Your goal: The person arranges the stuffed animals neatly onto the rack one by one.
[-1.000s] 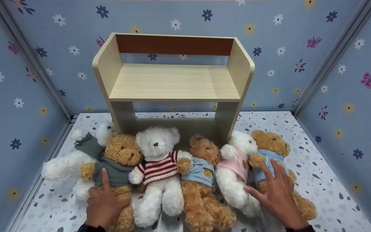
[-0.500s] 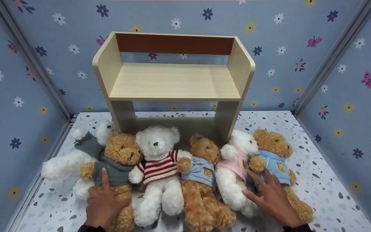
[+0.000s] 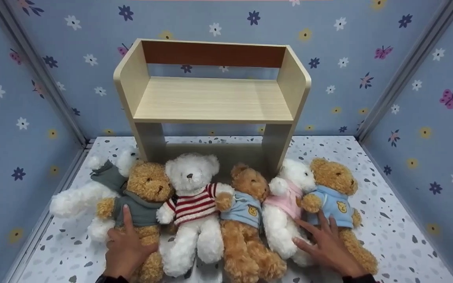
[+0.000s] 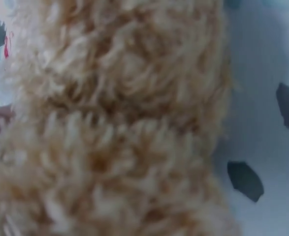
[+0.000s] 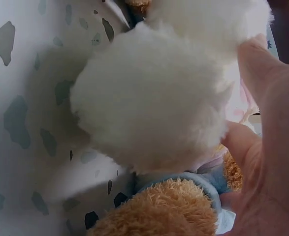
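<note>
My left hand (image 3: 126,251) rests on a brown teddy bear in a dark green hoodie (image 3: 142,214), its index finger straight along the belly. Brown fur (image 4: 119,98) fills most of the left wrist view. On the right, my right hand (image 3: 330,245) has its fingers spread at the gap between a white teddy bear in a pink top (image 3: 285,200) and a brown teddy bear in a light blue hoodie (image 3: 334,204). Its thumb touches the white bear's leg. In the right wrist view, fingertips meet the white fur (image 5: 154,98), with the brown bear's leg (image 5: 159,211) below.
Between the hands lie a white bear in a striped sweater (image 3: 195,208) and another brown bear in blue (image 3: 244,214). A white bear in green (image 3: 110,179) lies at far left, partly covered. Behind them stands a two-level wooden shelf (image 3: 214,98) on the speckled table (image 3: 387,236).
My right hand has moved down and left, off the front of the right brown bear's blue hoodie. That bear has shifted slightly, its legs swinging left. My left hand has stayed in place.
</note>
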`<state>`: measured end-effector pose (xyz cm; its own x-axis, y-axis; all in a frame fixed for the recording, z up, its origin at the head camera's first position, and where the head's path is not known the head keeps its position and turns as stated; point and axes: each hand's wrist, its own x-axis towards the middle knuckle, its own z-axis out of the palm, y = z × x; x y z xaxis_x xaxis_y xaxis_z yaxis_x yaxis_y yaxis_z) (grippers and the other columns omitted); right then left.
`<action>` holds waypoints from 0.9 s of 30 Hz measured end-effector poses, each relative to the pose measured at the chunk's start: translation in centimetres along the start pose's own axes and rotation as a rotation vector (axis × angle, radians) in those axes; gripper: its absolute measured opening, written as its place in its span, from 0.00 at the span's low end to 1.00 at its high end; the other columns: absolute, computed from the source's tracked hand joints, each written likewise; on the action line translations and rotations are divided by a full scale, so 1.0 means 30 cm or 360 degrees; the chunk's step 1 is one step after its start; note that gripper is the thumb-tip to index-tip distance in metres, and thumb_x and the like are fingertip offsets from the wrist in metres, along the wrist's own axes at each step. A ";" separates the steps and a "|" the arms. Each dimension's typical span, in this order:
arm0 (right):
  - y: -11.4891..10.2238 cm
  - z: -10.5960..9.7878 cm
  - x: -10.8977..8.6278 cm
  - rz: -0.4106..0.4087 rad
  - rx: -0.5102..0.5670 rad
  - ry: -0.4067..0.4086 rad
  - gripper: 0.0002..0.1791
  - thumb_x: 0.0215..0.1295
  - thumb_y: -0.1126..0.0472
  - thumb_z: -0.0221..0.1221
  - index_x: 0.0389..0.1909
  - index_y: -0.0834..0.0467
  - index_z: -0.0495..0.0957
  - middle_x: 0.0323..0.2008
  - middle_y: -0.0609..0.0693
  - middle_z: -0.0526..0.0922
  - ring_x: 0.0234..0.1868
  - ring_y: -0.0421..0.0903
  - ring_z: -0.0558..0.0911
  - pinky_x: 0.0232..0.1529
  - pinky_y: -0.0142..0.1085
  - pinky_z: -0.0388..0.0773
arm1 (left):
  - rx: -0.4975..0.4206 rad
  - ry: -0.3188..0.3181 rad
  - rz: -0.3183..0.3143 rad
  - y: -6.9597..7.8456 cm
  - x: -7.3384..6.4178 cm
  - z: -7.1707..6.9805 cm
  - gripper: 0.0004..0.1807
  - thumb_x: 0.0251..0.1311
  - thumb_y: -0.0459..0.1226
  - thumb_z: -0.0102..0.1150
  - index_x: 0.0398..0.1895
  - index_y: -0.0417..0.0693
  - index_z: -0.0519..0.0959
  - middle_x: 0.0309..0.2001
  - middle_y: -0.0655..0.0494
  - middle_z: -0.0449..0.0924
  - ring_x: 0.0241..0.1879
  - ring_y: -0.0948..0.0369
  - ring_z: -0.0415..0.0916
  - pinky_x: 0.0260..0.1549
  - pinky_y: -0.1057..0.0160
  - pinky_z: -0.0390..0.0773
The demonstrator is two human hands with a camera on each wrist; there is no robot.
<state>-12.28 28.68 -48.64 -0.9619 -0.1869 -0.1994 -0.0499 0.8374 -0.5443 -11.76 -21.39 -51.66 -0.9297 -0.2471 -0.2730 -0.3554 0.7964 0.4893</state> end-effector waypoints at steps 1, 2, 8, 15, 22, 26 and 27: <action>0.000 0.000 0.000 0.0003 0.0006 -0.0007 0.40 0.67 0.31 0.54 0.74 0.48 0.68 0.77 0.73 0.33 0.73 0.77 0.25 0.63 0.79 0.31 | -0.0024 -0.0007 -0.0003 0.000 0.001 0.000 0.78 0.51 0.56 0.73 0.76 0.53 0.13 0.51 0.10 0.50 0.36 0.28 0.70 0.24 0.43 0.74; 0.000 -0.001 0.000 0.0000 0.0006 -0.0008 0.40 0.67 0.31 0.54 0.74 0.48 0.67 0.77 0.73 0.33 0.73 0.77 0.25 0.63 0.79 0.31 | -0.0051 -0.0008 -0.0001 0.000 0.002 -0.001 0.77 0.51 0.55 0.73 0.76 0.54 0.12 0.52 0.08 0.50 0.36 0.27 0.71 0.24 0.43 0.75; -0.003 -0.006 -0.002 -0.0020 -0.0039 0.0025 0.39 0.67 0.31 0.55 0.73 0.48 0.69 0.77 0.73 0.35 0.73 0.77 0.26 0.63 0.79 0.33 | -0.0225 0.0013 0.0033 0.000 -0.004 -0.013 0.76 0.53 0.47 0.74 0.76 0.60 0.12 0.34 0.25 0.77 0.21 0.45 0.76 0.17 0.53 0.72; -0.005 -0.008 -0.001 -0.0029 -0.0027 0.0035 0.39 0.67 0.31 0.56 0.72 0.49 0.70 0.78 0.71 0.36 0.74 0.77 0.27 0.63 0.80 0.33 | -0.0251 0.0144 0.0056 -0.003 -0.032 -0.024 0.71 0.53 0.45 0.74 0.80 0.64 0.22 0.20 0.46 0.74 0.16 0.52 0.71 0.14 0.55 0.68; -0.001 -0.004 0.000 -0.0030 -0.0006 0.0032 0.40 0.67 0.31 0.56 0.74 0.50 0.68 0.77 0.72 0.34 0.73 0.78 0.26 0.63 0.80 0.32 | -0.0212 0.0434 0.0179 0.012 -0.076 -0.030 0.67 0.50 0.41 0.76 0.83 0.66 0.35 0.21 0.47 0.73 0.15 0.54 0.69 0.13 0.57 0.67; -0.001 -0.006 0.000 -0.0027 0.0017 0.0041 0.41 0.67 0.31 0.56 0.75 0.50 0.67 0.77 0.74 0.36 0.73 0.79 0.27 0.64 0.79 0.33 | -0.0186 0.0619 0.0176 0.029 -0.103 -0.044 0.64 0.50 0.40 0.77 0.83 0.68 0.42 0.21 0.47 0.72 0.11 0.56 0.65 0.10 0.59 0.64; -0.003 -0.008 -0.001 -0.0020 0.0017 0.0041 0.42 0.67 0.31 0.56 0.75 0.49 0.66 0.77 0.74 0.36 0.73 0.79 0.27 0.64 0.78 0.33 | -0.0181 0.0656 0.0169 0.035 -0.108 -0.051 0.63 0.50 0.40 0.76 0.82 0.69 0.43 0.22 0.46 0.72 0.10 0.57 0.63 0.09 0.59 0.63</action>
<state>-12.30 28.73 -48.40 -0.9679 -0.1838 -0.1716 -0.0590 0.8294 -0.5555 -9.25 -20.60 -48.99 -0.9142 -0.3852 0.1258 -0.2427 0.7691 0.5912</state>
